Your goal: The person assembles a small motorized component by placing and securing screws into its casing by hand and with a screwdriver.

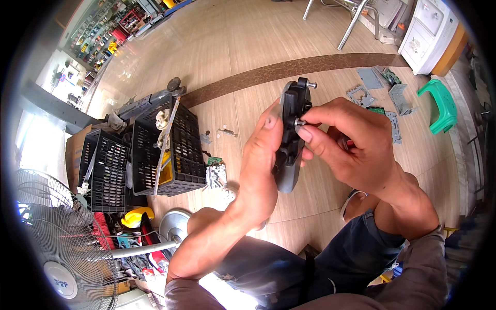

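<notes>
My left hand is wrapped round a black and grey plastic device part, held upright in front of me with its narrow side showing. A small silver metal pin sticks out of that side. Thumb and forefinger of my right hand pinch its outer end. A similar metal pin projects from the part's top end, untouched. Something small and red shows under my curled right fingers; I cannot make out what it is. The part's far face is hidden.
Grey metal plates and circuit boards lie on the floor at right, by a green plastic stool. Black crates stand at left, with a fan nearer me. A metal-legged chair is at the back.
</notes>
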`<action>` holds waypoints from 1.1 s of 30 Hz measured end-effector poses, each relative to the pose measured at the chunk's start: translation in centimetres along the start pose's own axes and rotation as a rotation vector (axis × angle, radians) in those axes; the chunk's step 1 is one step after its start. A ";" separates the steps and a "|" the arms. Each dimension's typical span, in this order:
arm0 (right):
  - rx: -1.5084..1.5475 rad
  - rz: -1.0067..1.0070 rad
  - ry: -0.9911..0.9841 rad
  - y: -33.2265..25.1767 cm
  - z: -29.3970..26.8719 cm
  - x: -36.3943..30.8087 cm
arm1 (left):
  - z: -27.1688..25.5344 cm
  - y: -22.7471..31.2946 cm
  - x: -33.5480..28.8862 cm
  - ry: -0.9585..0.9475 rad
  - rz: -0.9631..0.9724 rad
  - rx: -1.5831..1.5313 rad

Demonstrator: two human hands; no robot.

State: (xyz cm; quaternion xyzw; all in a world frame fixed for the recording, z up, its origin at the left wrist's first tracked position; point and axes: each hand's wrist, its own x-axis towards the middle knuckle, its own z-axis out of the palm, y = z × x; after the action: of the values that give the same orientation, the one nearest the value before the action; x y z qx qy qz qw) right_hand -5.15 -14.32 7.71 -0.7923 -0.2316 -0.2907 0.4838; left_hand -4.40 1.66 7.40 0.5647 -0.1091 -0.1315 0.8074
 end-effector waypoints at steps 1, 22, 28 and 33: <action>-0.023 -0.012 -0.004 0.1 -0.1 0.0 | 0.0 0.0 0.0 0.000 -0.001 0.000; -0.040 -0.012 -0.033 -0.4 -0.4 0.2 | 0.1 0.1 0.1 0.004 0.010 -0.010; -0.043 -0.006 -0.121 -0.2 -0.7 0.3 | 0.1 0.5 -0.1 0.024 -0.027 0.026; -0.017 0.031 -0.062 -0.3 -0.2 0.0 | -0.3 0.0 0.0 -0.014 -0.026 0.024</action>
State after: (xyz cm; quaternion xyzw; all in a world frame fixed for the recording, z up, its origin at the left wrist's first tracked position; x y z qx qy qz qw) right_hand -5.42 -14.41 7.99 -0.8085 -0.2317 -0.2607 0.4741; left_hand -4.31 1.94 7.30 0.5748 -0.1092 -0.1446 0.7980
